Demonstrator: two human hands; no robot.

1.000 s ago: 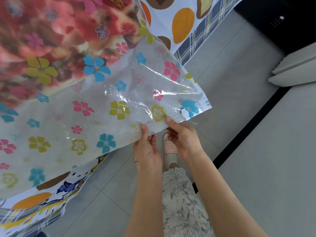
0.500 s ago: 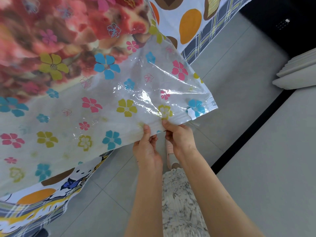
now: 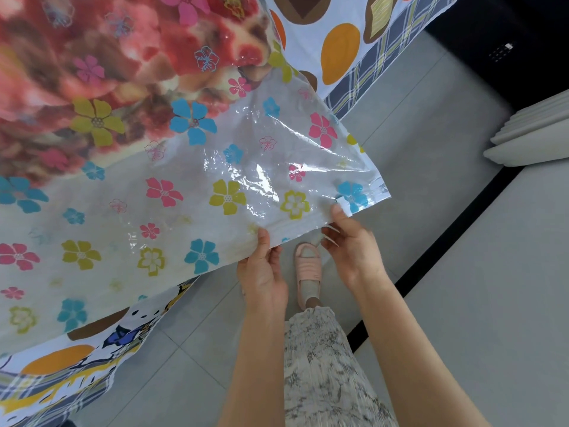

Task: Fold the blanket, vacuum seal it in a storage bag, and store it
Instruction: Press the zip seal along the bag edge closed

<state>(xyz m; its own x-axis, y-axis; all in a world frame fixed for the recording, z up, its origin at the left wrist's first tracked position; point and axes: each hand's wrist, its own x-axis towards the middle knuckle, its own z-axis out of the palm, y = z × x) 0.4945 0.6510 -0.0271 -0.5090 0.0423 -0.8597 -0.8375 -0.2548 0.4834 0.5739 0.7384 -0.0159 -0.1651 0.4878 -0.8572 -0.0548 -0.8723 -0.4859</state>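
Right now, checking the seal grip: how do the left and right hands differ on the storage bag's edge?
The right hand pinches near the storage bag corner; the left hand pinches farther in. The left hand's fingers go under the plastic; the right hand's fingers show, curled below the edge. Both pinch that edge, thumbs on top.

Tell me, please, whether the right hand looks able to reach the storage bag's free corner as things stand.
Probably yes. The right hand sits at the edge of the storage bag, thumb just short of that corner, with nothing between them; the left hand pinches the same edge further along.
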